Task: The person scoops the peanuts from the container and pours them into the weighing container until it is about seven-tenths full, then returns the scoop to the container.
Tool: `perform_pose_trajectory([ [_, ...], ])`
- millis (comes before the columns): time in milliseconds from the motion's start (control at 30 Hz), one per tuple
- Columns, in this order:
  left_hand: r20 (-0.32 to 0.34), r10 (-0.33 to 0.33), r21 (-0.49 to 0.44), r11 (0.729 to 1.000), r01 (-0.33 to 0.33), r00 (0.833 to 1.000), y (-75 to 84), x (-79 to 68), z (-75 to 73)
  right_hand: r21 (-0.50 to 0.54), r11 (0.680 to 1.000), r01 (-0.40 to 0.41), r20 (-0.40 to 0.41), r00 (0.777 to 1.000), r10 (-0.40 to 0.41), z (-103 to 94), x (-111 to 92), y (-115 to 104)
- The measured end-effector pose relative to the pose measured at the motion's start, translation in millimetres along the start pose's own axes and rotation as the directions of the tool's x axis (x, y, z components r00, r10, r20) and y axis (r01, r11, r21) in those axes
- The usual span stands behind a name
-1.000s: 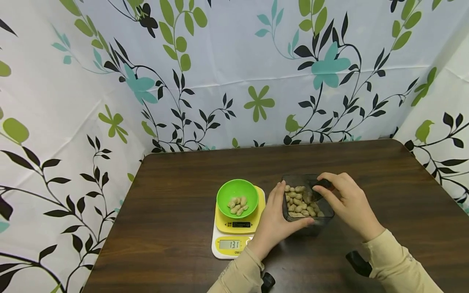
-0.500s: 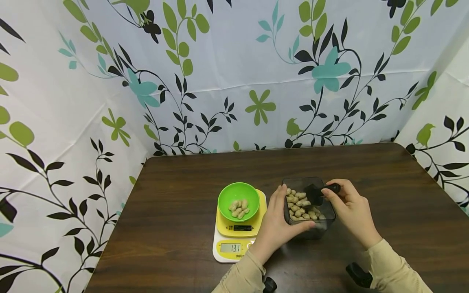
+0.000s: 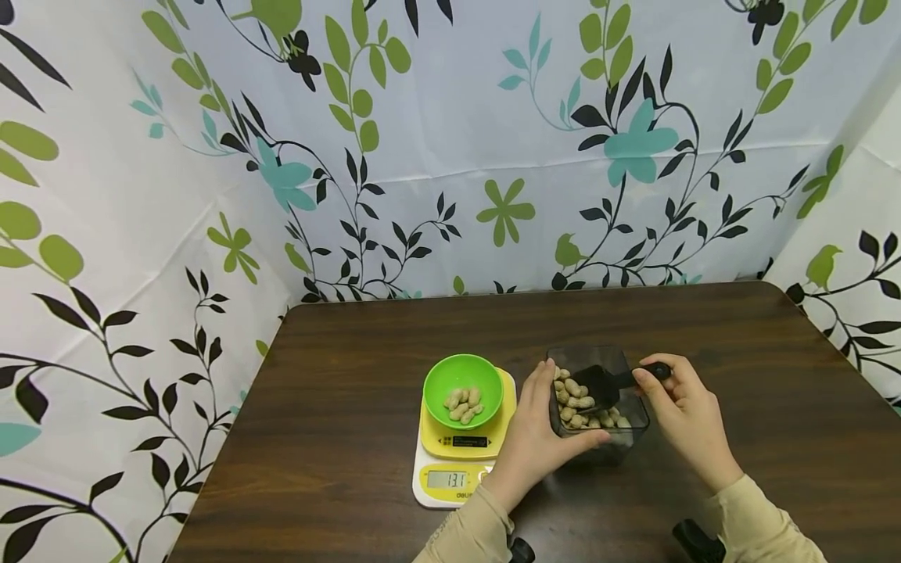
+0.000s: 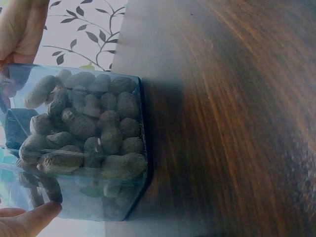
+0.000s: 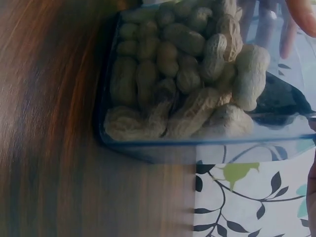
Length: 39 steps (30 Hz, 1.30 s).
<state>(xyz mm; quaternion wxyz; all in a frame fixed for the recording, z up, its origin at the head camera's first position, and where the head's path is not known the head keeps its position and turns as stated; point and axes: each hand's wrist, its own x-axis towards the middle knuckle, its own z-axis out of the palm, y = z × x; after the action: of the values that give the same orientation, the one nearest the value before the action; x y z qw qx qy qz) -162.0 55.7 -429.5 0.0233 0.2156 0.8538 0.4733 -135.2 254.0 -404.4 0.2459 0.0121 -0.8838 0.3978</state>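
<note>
My left hand (image 3: 531, 442) holds the near left corner of a clear smoky box (image 3: 614, 447), thumb along the front and fingers on the left side. Unshelled peanuts (image 3: 573, 400) lie inside, heaped against the walls in both wrist views. In my right hand (image 3: 693, 418), thumb and fingers pinch the handle of a black scoop (image 3: 600, 385). Its blade is tilted down inside the box at the peanuts; how many it carries cannot be told. In the right wrist view the scoop blade (image 5: 284, 94) shows dark behind peanuts (image 5: 197, 59).
Left of the box stands a yellow and white kitchen scale (image 3: 431, 438), its display (image 3: 446, 479) reading 13.1. A green bowl (image 3: 461, 369) with several peanuts sits on it. The brown table (image 3: 338, 438) meets a leaf-patterned curtain (image 3: 436, 141) behind.
My right hand has drawn the scoop to the right, and more of its blade shows. The left hand stays on the box. The display still reads 13.1. The head view has tilted slightly upward.
</note>
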Motion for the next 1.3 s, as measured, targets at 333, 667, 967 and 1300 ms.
perform_pose_trajectory([
  [333, -0.008, 0.001, 0.009, 1.000, -0.001, 1.000, -2.5, -0.9, 2.0, 0.069, 0.978, -0.199, 0.032, 0.980, 0.197, 3.3, 0, 4],
  [667, -0.012, 0.013, 0.023, 1.000, -0.013, 1.000, -3.1, -1.5, 3.9, 0.163, 0.965, -0.205, 0.018, 0.979, 0.205, 9.2, -4, 9],
  [967, -0.016, 0.001, 0.014, 1.000, -0.001, 1.000, -4.2, -1.2, 2.2, 0.180, 0.976, -0.123, 0.034, 0.992, 0.119, 9.4, -6, 10],
  [1300, -0.007, -0.007, 0.014, 1.000, 0.007, 1.000, -4.4, -2.2, 2.7, 0.472, 0.851, -0.230, 0.050, 0.971, 0.235, 10.3, -8, 10],
])
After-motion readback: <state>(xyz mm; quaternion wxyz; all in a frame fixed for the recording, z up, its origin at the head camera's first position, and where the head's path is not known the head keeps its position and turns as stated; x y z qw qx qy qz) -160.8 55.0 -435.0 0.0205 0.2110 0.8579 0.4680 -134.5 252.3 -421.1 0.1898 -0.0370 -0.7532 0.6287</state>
